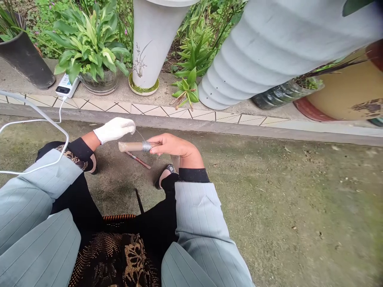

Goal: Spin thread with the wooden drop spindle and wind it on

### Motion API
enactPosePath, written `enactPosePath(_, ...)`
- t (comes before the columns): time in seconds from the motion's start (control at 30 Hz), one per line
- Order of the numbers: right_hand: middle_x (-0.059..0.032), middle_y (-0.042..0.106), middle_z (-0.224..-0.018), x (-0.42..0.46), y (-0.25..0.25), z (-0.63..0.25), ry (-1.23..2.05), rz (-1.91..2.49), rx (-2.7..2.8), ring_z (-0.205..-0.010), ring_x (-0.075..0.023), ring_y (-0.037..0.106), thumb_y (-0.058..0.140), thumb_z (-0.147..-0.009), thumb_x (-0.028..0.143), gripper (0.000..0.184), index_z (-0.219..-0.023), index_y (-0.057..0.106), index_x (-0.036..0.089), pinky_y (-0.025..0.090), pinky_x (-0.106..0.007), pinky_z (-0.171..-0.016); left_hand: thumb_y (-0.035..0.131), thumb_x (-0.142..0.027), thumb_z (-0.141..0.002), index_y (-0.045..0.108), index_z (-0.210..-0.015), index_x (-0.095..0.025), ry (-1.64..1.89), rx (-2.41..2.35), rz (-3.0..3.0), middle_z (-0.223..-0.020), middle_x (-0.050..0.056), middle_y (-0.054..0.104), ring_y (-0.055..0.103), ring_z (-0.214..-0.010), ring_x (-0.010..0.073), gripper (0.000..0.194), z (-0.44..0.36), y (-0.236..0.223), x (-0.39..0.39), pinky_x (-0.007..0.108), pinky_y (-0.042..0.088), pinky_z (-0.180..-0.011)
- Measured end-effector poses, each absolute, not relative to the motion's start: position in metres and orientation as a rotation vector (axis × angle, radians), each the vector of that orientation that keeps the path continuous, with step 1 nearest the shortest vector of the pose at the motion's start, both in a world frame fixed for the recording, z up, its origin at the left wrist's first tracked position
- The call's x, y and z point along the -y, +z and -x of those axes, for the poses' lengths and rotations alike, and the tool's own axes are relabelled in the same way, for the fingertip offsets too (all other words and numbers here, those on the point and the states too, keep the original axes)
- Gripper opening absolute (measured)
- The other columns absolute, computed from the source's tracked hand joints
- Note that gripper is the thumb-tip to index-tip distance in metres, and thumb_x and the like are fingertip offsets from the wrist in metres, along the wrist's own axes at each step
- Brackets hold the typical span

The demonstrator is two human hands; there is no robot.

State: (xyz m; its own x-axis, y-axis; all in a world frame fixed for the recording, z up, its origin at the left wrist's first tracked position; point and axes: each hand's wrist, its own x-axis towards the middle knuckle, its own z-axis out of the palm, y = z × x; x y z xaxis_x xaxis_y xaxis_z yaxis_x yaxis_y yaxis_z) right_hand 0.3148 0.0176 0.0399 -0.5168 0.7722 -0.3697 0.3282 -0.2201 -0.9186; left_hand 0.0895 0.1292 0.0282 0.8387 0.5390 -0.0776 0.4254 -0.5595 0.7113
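Observation:
My right hand (172,145), bare, is closed around a round wooden handle (130,147) whose pale end points left. Several turns of thin silvery wire (146,146) are wound on the handle just beside my fingertips. From the coil a strand runs up and left to my left hand (117,129), which wears a white knitted glove. Its fingers are closed on the wire's far part, near the glove's tip. Where the handle continues past my right hand is mostly hidden. Below the handle, a reddish thin rod (138,160) lies on the ground between my feet.
A tiled ledge (167,111) runs across in front, bearing a potted leafy plant (98,77), a tall white planter (155,44) and a large ribbed pot (254,56). A white power bank (67,85) on the ledge has a white cable (61,109) looping at left.

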Motion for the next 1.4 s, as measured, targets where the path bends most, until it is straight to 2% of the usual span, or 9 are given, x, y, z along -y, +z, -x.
enactPosePath(0.2,0.0005,0.055,-0.069,-0.027,0.029,-0.318,1.162,1.376,1.106,-0.053,-0.0077,0.045,0.060,-0.078,0.048,0.033,-0.082,0.059,0.016,0.039,-0.022,-0.052,0.042,-0.037,-0.088,0.063,-0.080,-0.013,0.036,-0.440,-2.165,-0.077,0.002,0.063,0.052,-0.070,0.0123,0.033,-0.097,0.025,-0.112,0.021,0.041,-0.071)
enactPosePath(0.37,-0.0004,0.055,-0.064,-0.029,0.019,-0.321,1.002,2.041,1.432,-0.056,-0.0107,0.045,0.062,-0.077,0.035,0.020,-0.083,0.065,0.016,0.035,-0.024,-0.054,0.041,-0.034,-0.089,0.062,-0.080,-0.014,-0.043,-0.255,-2.214,-0.076,0.001,0.061,0.050,-0.068,0.0107,0.031,-0.096,0.028,-0.109,0.019,0.039,-0.070)
enactPosePath(0.5,0.0001,0.055,-0.061,-0.022,0.023,-0.312,1.423,2.027,2.052,-0.056,-0.0109,0.046,0.064,-0.074,0.028,0.012,-0.075,0.067,0.016,0.032,-0.025,-0.055,0.043,-0.033,-0.088,0.062,-0.078,-0.015,-0.040,-0.298,-2.286,-0.071,0.000,0.059,0.048,-0.064,0.0108,0.029,-0.092,0.025,-0.116,0.019,0.038,-0.065)
enactPosePath(0.67,0.0021,0.059,-0.068,-0.016,0.032,-0.309,2.001,1.424,1.954,-0.056,-0.0081,0.048,0.064,-0.074,0.033,0.023,-0.090,0.069,0.017,0.038,-0.022,-0.055,0.045,-0.033,-0.086,0.062,-0.078,-0.014,0.056,-0.417,-2.242,-0.075,0.000,0.061,0.052,-0.068,0.0118,0.027,-0.091,0.021,-0.121,0.020,0.040,-0.068)
enactPosePath(0.8,0.0021,0.059,-0.069,-0.013,0.041,-0.315,1.973,1.164,1.692,-0.058,-0.0077,0.048,0.073,-0.068,0.037,0.035,-0.094,0.067,0.015,0.040,-0.020,-0.053,0.047,-0.035,-0.086,0.063,-0.079,-0.013,0.079,-0.465,-2.146,-0.075,0.002,0.062,0.053,-0.068,0.0124,0.028,-0.092,0.023,-0.118,0.021,0.042,-0.067)
enactPosePath(1.0,0.0021,0.052,-0.066,-0.018,0.035,-0.315,1.309,1.188,1.074,-0.052,-0.0069,0.044,0.070,-0.072,0.052,0.038,-0.077,0.055,0.017,0.038,-0.021,-0.050,0.043,-0.038,-0.088,0.063,-0.081,-0.012,0.062,-0.438,-2.081,-0.077,0.003,0.063,0.053,-0.070,0.0123,0.034,-0.094,0.029,-0.113,0.022,0.042,-0.069)
enactPosePath(1.2,-0.0012,0.055,-0.070,-0.031,0.017,-0.324,0.932,1.851,1.064,-0.054,-0.0101,0.047,0.057,-0.082,0.047,0.029,-0.084,0.059,0.018,0.039,-0.024,-0.053,0.045,-0.040,-0.089,0.065,-0.082,-0.015,-0.161,-0.160,-2.045,-0.080,0.002,0.064,0.053,-0.069,0.0112,0.033,-0.094,0.029,-0.102,0.019,0.041,-0.068)
enactPosePath(1.3,-0.0031,0.058,-0.066,-0.027,0.018,-0.323,1.027,2.266,1.577,-0.056,-0.0122,0.048,0.062,-0.077,0.035,0.019,-0.082,0.065,0.017,0.036,-0.025,-0.054,0.045,-0.039,-0.089,0.065,-0.080,-0.015,-0.136,-0.141,-2.072,-0.079,0.002,0.064,0.053,-0.071,0.0121,0.032,-0.093,0.032,-0.100,0.019,0.041,-0.071)
enactPosePath(1.4,-0.0019,0.058,-0.061,-0.020,0.024,-0.313,1.564,2.179,2.058,-0.054,-0.0119,0.049,0.063,-0.074,0.030,0.014,-0.075,0.067,0.017,0.035,-0.025,-0.054,0.045,-0.037,-0.088,0.064,-0.077,-0.014,-0.048,-0.258,-2.119,-0.075,0.002,0.062,0.051,-0.068,0.0118,0.031,-0.091,0.036,-0.102,0.020,0.041,-0.069)
